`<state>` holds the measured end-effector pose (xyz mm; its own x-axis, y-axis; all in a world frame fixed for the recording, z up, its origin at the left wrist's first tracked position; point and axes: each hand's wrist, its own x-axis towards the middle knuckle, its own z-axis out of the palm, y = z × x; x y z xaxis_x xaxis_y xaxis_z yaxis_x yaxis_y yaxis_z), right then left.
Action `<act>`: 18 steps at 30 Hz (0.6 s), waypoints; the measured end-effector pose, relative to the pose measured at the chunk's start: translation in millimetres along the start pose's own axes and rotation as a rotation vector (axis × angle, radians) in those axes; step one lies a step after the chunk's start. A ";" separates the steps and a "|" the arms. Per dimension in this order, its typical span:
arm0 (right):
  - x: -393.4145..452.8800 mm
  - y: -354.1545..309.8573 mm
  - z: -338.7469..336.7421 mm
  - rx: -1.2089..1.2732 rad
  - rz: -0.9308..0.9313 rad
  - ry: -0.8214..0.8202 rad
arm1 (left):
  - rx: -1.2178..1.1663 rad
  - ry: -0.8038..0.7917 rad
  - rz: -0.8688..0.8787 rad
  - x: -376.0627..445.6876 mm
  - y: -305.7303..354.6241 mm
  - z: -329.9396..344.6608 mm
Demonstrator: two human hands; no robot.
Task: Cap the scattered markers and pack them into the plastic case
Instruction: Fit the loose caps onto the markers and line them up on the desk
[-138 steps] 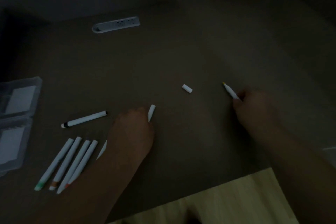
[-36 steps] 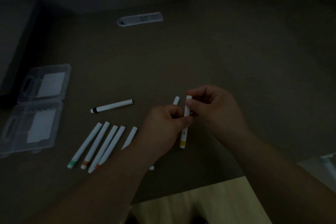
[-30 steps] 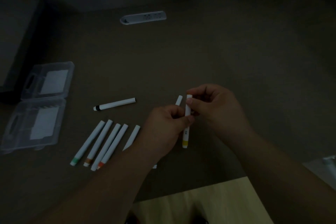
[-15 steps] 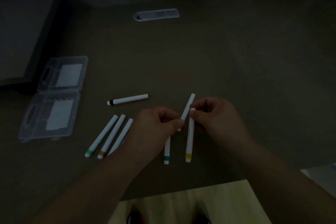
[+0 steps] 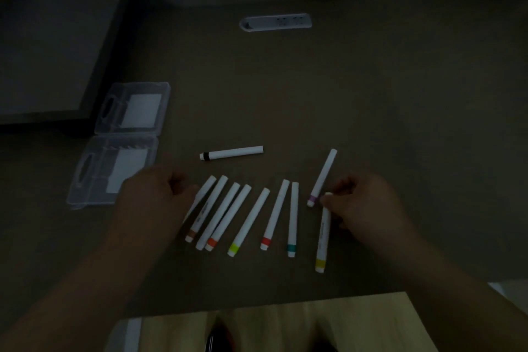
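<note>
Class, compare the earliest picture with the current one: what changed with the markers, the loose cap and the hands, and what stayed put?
The loose cap is gone. The right hand now lays the capped yellow-banded marker on the table. More markers lie in the row. The left hand rests empty by the row. The black-banded marker and open plastic case stayed.

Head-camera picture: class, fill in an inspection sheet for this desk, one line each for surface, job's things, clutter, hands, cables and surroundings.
Surface: dark brown desk, dimly lit.
Job's things: clear plastic case lies open at left, no markers in it; black-banded marker lies apart; a row of markers near the front edge; purple-banded marker and yellow-banded marker at right.
Clutter: nothing seen.
Hands: left hand at the row's left end, grip unclear; right hand pinches the yellow-banded marker's top.
Cables: nothing seen; socket strip set in the desk.
Surroundings: dark panel at left; pale floor below.
</note>
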<state>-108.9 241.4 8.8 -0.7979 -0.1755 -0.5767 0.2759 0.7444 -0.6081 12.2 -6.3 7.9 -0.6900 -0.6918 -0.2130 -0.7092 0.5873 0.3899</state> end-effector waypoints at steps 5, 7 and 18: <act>5.5 -1.7 -2.7 -0.056 0.020 0.044 | 0.146 -0.173 -0.044 -2.6 -10.2 3.0; 7.4 -3.0 -1.8 -0.073 0.023 0.058 | 0.112 -0.182 -0.043 -3.6 -12.5 4.0; 10.8 -5.4 1.6 -0.122 -0.007 0.090 | 0.004 -0.236 -0.038 -3.9 -1.4 19.2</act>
<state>-118.1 234.5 5.0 -0.8459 -0.1266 -0.5180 0.2072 0.8171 -0.5380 13.2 3.6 -9.1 -0.6772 -0.5962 -0.4312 -0.7355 0.5646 0.3745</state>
